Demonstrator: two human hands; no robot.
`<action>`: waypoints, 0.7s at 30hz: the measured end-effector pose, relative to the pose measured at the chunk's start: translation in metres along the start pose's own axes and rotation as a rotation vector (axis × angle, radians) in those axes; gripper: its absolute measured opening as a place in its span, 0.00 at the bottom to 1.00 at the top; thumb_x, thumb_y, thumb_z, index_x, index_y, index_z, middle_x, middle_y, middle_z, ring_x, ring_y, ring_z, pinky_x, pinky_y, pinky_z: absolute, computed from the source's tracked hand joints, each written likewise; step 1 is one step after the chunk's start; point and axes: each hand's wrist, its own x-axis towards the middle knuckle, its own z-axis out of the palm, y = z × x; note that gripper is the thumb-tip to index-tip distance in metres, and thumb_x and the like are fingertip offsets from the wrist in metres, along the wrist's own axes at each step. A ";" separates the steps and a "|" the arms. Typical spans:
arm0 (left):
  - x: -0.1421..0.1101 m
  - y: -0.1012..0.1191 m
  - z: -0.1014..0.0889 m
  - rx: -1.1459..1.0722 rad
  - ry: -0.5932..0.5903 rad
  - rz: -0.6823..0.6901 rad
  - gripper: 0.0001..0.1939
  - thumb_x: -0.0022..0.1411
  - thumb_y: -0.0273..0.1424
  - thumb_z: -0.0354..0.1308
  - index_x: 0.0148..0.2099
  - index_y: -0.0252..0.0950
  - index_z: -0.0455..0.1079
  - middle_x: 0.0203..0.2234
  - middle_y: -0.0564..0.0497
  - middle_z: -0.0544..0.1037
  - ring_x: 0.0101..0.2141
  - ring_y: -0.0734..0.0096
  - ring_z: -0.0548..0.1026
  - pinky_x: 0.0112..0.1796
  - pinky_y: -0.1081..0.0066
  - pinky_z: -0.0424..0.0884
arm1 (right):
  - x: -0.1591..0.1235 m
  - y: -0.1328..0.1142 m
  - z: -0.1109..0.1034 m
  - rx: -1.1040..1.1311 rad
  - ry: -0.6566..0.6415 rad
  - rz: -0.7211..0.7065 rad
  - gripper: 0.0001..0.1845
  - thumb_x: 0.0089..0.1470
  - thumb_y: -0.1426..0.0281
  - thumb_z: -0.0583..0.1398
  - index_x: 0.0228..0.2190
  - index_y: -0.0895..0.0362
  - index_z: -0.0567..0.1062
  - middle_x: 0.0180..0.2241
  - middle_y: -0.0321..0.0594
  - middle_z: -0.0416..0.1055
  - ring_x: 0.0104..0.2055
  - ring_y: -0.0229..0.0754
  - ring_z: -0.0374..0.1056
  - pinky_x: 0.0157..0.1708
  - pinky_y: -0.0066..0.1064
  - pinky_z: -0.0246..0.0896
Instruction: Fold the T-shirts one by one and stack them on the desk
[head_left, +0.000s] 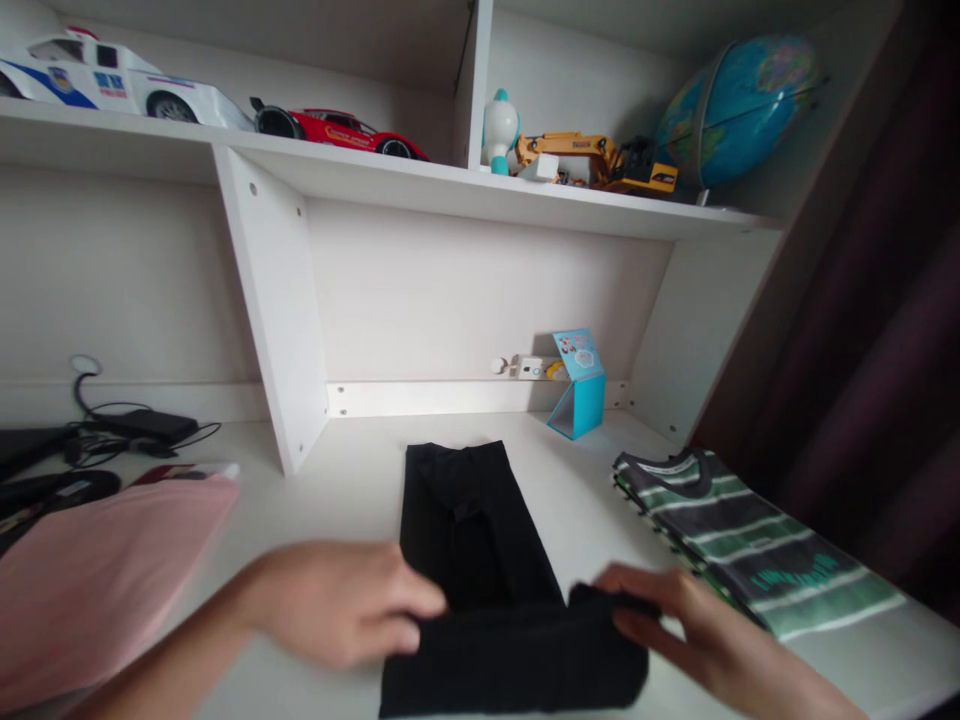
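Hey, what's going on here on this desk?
A person is handling a folded black garment on a white desk. Their right hand pinches its near folded edge, while their open left hand touches the fold from the other side. A folded green-striped T-shirt lies to the right, and a pink cloth lies to the left.

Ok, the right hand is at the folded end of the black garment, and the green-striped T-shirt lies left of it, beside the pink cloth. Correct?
No: the head view shows the green-striped T-shirt right of the black garment, not left; the pink cloth is on the garment's other side. The right hand is at the folded end, as stated.
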 end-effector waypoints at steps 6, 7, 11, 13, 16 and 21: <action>0.100 -0.101 -0.066 -0.561 0.148 -0.264 0.14 0.49 0.33 0.55 0.40 0.35 0.70 0.31 0.53 0.72 0.30 0.73 0.68 0.31 0.76 0.64 | 0.184 0.064 0.024 0.297 -0.020 0.172 0.11 0.49 0.72 0.54 0.36 0.59 0.71 0.27 0.35 0.69 0.27 0.35 0.64 0.27 0.25 0.61; 0.111 -0.123 -0.061 -0.627 0.189 -0.362 0.16 0.47 0.32 0.56 0.41 0.35 0.69 0.30 0.53 0.72 0.28 0.75 0.67 0.30 0.76 0.64 | 0.205 0.077 0.039 0.310 -0.049 0.200 0.13 0.48 0.74 0.54 0.37 0.59 0.71 0.26 0.35 0.68 0.24 0.34 0.63 0.23 0.24 0.60; 0.133 -0.180 -0.028 -0.808 0.191 -0.512 0.21 0.41 0.28 0.58 0.42 0.35 0.70 0.27 0.53 0.72 0.27 0.75 0.67 0.28 0.75 0.64 | 0.247 0.112 0.092 0.333 -0.177 0.254 0.10 0.49 0.74 0.58 0.36 0.61 0.72 0.22 0.31 0.67 0.20 0.30 0.61 0.19 0.23 0.58; 0.133 -0.189 -0.020 -0.838 0.168 -0.463 0.21 0.40 0.29 0.59 0.42 0.35 0.71 0.28 0.53 0.73 0.28 0.74 0.68 0.28 0.75 0.64 | 0.252 0.122 0.103 0.327 -0.188 0.257 0.08 0.51 0.71 0.59 0.35 0.61 0.71 0.23 0.31 0.67 0.21 0.30 0.62 0.20 0.23 0.59; 0.130 -0.192 -0.025 -0.780 0.182 -0.367 0.21 0.43 0.33 0.60 0.43 0.35 0.71 0.30 0.51 0.74 0.29 0.74 0.69 0.28 0.76 0.63 | 0.257 0.132 0.101 0.304 -0.149 0.253 0.10 0.54 0.68 0.57 0.36 0.61 0.70 0.28 0.33 0.68 0.26 0.31 0.64 0.25 0.26 0.62; 0.141 -0.209 -0.035 -0.440 0.399 -0.425 0.19 0.48 0.36 0.56 0.42 0.33 0.71 0.31 0.50 0.75 0.31 0.70 0.71 0.32 0.74 0.65 | 0.271 0.145 0.096 0.167 -0.063 0.315 0.14 0.55 0.65 0.55 0.42 0.60 0.68 0.40 0.40 0.67 0.37 0.38 0.66 0.35 0.35 0.65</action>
